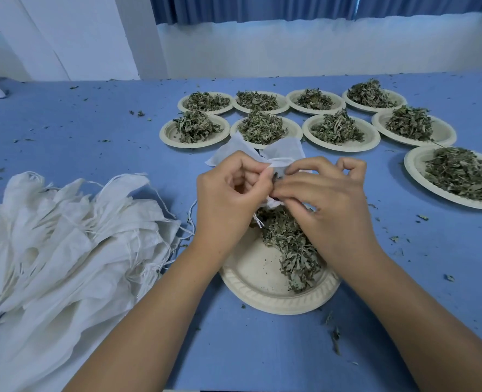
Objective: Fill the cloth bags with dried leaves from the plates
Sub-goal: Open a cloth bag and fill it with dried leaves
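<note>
Left hand (pixel 228 193) + right hand (pixel 327 199) pinch cloth bag (pixel 279 149) | leaf plate (pixel 251 275) beneath

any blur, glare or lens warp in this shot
Head view: wide-angle warp stretches the right-edge plate and tilts the wall; light is soft and even, no glare, faint shadow beside the near plate; the cloth bag pinched by the left hand and right hand looks slightly soft.

At mid-frame the left hand (pixel 228 193) and right hand (pixel 327 199) meet, thumbs and forefingers pinching one cloth bag (pixel 279 151) — other fingers curled.
</note>
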Motion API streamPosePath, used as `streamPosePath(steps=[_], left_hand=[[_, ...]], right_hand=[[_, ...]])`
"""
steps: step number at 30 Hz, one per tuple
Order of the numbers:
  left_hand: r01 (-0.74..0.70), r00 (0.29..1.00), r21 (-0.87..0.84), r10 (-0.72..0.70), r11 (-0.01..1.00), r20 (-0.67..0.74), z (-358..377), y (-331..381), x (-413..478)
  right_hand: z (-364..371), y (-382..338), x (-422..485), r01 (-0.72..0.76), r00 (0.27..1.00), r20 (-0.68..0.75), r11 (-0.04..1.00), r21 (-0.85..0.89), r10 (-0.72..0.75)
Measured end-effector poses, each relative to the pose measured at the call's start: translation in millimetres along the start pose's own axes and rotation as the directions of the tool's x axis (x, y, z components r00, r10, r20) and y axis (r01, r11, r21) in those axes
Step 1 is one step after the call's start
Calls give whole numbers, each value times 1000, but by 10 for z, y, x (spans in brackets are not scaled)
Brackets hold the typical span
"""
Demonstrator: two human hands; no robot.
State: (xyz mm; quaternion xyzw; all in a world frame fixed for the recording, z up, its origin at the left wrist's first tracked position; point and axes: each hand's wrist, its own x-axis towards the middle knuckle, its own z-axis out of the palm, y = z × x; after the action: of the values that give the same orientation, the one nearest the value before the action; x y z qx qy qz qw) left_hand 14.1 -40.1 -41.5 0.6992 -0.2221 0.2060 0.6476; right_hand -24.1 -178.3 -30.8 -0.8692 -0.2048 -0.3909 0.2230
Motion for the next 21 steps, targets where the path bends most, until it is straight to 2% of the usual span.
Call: streamPosePath(steps=[3,7,9,12,13,15,17,18,21], left_hand=[[33,999,9,-33,999,-34,3,5,16],[51,996,5,-51,999,-76,-8,4,24],[44,999,-4,-44,999,-28,-11,23,12],[30,999,6,-30,1000,41,8,54,-9],[36,999,10,-36,999,27,7,53,-5],[60,997,-2,-60,998,-38,-6,40,15],[77,994,-19,-78,997,-82,-20,36,31],[78,994,-25,-79,997,-76,-23,42,32],[79,997,-64,-79,995,10,-11,72,15]], right_hand=[[14,7,0,-15,999,51,1000,1,15],[-68,-20,11,-120,989,-90,993,-4,119],[-53,-44,3,-135,991,2,990,-48,136],[35,-70,-40,-139,951,274,990,-27,141],[35,-65,-40,-158,945,290,987,7,149],[-22,-32,-17,-181,969,183,981,71,165],[-80,9,-4,-159,987,37,986,53,158],[-89,10,0,-144,989,30,989,23,143],[-20,-46,-11,-95,964,250,995,-5,94]])
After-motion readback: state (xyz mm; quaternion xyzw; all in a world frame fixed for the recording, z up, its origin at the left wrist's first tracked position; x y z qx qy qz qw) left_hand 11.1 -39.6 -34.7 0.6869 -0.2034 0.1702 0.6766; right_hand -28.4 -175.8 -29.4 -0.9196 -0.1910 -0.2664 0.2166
